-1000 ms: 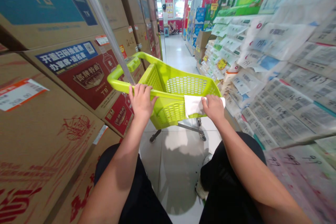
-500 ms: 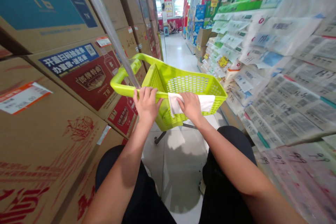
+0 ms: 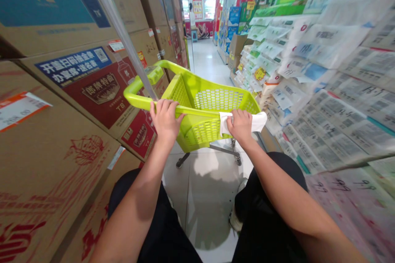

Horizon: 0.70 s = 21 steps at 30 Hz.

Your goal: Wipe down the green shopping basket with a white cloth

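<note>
A lime-green shopping cart [image 3: 203, 125] with a perforated basket stands crosswise before me. My left hand [image 3: 166, 118] is closed over its near rim, where the handle meets the basket. Farther right along the same rim, my right hand [image 3: 241, 124] grips a white cloth [image 3: 258, 122] and presses it against the edge. The cloth drapes over the rim on both sides of that hand. A clear pole [image 3: 123, 35] rises from the handle end and leans to the upper left. Inside the basket, no goods show in the part I can see.
Stacked cardboard cartons [image 3: 101, 86] with price tags wall the left side closely. Plastic-wrapped packs [image 3: 336, 115] are piled along the right. The tiled aisle floor [image 3: 202, 53] runs ahead between them, with a person [image 3: 191, 14] and a blue stool [image 3: 194, 34] far off.
My right hand has slid the white cloth rightward along the rim toward the basket's far end. My left hand keeps its hold on the cart, and the view has shifted slightly.
</note>
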Motion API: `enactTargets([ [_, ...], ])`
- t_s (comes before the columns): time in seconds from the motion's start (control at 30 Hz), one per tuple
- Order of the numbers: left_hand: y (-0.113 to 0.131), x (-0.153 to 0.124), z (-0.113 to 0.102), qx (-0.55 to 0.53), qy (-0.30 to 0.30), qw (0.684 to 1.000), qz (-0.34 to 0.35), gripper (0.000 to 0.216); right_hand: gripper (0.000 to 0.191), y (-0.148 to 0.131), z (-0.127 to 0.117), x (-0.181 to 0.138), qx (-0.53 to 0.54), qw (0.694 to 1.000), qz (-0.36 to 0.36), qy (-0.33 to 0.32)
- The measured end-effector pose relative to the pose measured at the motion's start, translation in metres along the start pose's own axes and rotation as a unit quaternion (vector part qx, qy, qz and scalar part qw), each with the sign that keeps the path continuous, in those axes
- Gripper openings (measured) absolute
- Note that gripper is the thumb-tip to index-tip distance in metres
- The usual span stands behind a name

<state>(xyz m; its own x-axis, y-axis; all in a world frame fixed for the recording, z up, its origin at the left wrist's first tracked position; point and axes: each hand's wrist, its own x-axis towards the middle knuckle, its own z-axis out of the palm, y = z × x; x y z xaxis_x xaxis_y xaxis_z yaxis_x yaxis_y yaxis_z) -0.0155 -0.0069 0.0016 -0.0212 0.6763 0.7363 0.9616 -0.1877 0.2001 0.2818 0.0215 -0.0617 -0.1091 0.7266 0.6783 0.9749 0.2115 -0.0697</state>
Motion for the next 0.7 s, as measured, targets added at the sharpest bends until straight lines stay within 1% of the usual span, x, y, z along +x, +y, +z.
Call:
enactTargets([
  [0.07,0.006,-0.003,0.000,-0.007,0.001,1.000,0.000,0.034,0.023,-0.024,-0.001,0.003,0.013,1.000,0.015,0.000],
  [0.13,0.011,-0.006,-0.001,-0.004,0.008,1.000,0.005,0.036,0.022,-0.054,-0.002,0.008,0.043,0.999,0.016,-0.007],
  [0.23,0.015,-0.011,-0.003,0.009,0.018,1.000,0.017,0.038,0.021,-0.094,-0.003,0.014,0.085,0.996,0.026,-0.003],
  [0.3,0.013,-0.011,-0.004,0.011,0.017,1.000,0.020,0.037,0.019,-0.108,-0.003,0.017,0.100,0.995,0.026,0.001],
  [0.33,0.010,-0.011,-0.005,0.009,0.015,1.000,0.019,0.036,0.018,-0.110,-0.003,0.018,0.105,0.994,0.019,-0.001],
  [0.43,0.000,-0.007,-0.006,0.003,0.009,1.000,0.013,0.033,0.018,-0.099,-0.002,0.019,0.116,0.993,-0.014,-0.021],
  [0.6,-0.014,-0.001,-0.006,0.009,0.012,1.000,0.009,0.032,0.020,-0.051,-0.003,0.013,0.087,0.995,-0.013,-0.049],
  [0.7,-0.013,-0.001,-0.006,0.015,0.018,1.000,0.014,0.033,0.021,-0.023,-0.003,0.008,0.061,0.997,-0.012,-0.041],
])
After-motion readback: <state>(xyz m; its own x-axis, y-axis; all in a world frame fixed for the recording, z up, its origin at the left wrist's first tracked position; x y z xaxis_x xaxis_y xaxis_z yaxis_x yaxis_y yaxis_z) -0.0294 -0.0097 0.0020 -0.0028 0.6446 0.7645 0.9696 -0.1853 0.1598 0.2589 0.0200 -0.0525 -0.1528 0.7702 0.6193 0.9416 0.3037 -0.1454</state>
